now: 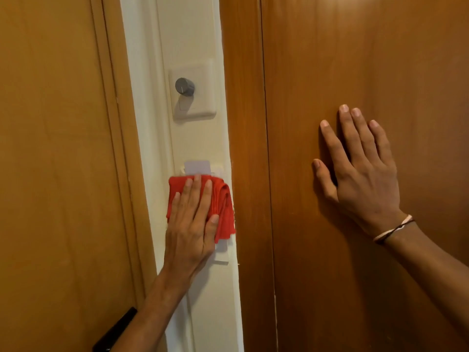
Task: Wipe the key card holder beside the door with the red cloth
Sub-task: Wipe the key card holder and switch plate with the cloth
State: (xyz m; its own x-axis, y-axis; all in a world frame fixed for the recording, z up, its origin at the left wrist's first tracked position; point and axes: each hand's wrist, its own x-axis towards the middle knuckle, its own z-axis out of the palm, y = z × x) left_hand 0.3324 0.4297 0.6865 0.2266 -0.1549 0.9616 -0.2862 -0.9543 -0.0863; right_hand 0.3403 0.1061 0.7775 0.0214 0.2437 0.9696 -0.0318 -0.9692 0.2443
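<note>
The white key card holder (pixel 221 252) is fixed to a narrow cream wall strip between two wooden doors. Most of it is hidden; only its lower right corner and top edge show. A pale key card (pixel 197 166) sticks up from its top slot. The folded red cloth (pixel 224 209) lies flat over the holder's face. My left hand (pixel 189 224) presses on the cloth with fingers spread flat, pointing up. My right hand (pixel 360 171) rests flat and spread on the wooden door to the right, holding nothing.
A white switch plate with a grey round knob (pixel 184 86) sits on the wall above the holder. A wooden door (pixel 368 72) stands to the right and another wooden panel (pixel 50 148) to the left. A black door handle (pixel 114 331) shows at the lower left.
</note>
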